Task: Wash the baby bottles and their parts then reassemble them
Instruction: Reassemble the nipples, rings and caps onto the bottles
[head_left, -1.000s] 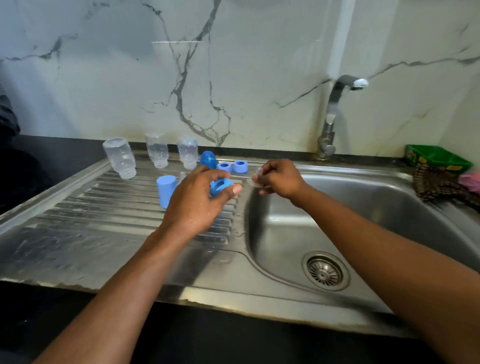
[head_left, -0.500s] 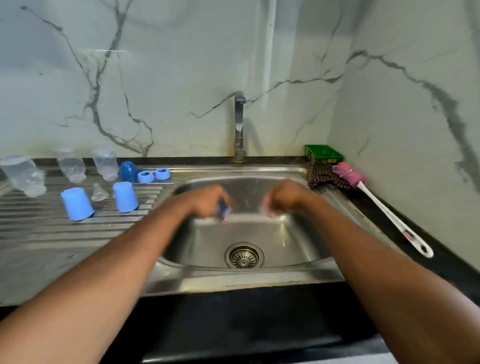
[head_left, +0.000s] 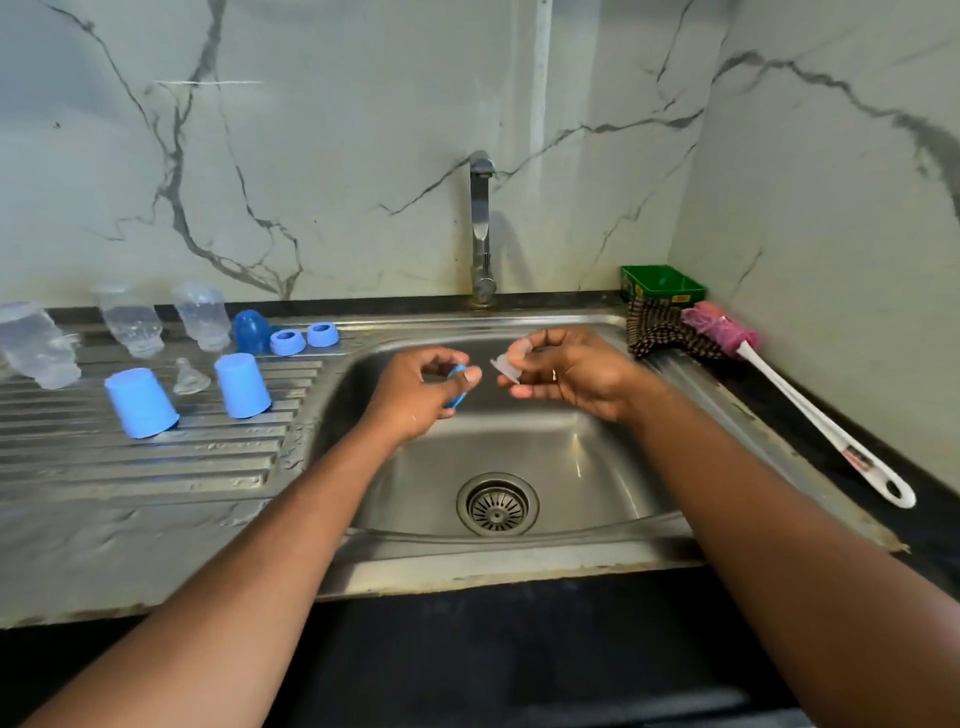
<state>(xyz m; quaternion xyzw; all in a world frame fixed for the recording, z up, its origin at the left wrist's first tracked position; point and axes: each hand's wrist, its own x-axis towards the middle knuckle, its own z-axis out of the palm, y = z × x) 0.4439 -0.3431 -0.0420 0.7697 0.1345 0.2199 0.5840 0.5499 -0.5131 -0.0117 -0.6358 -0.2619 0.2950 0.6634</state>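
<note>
Far left on drainboard (head_left: 156, 467): 3 clear bottles (head_left: 36, 345) upside down, w/ a dark blue cap (head_left: 251, 331) and 2 blue rings (head_left: 287, 342) to their right. Nearer: 2 blue cups (head_left: 140, 402) inverted, clear teat (head_left: 190, 376) between them. Over the sink (head_left: 519, 566), left hand (head_left: 415, 397) pinches a blue ring (head_left: 458, 387) on edge; right hand (head_left: 569, 374) pinches a clear teat (head_left: 506, 366). Hands close, not touching. Far right: green tub (head_left: 662, 283), checked cloth (head_left: 657, 330), pink brush (head_left: 769, 374) on counter.
</note>
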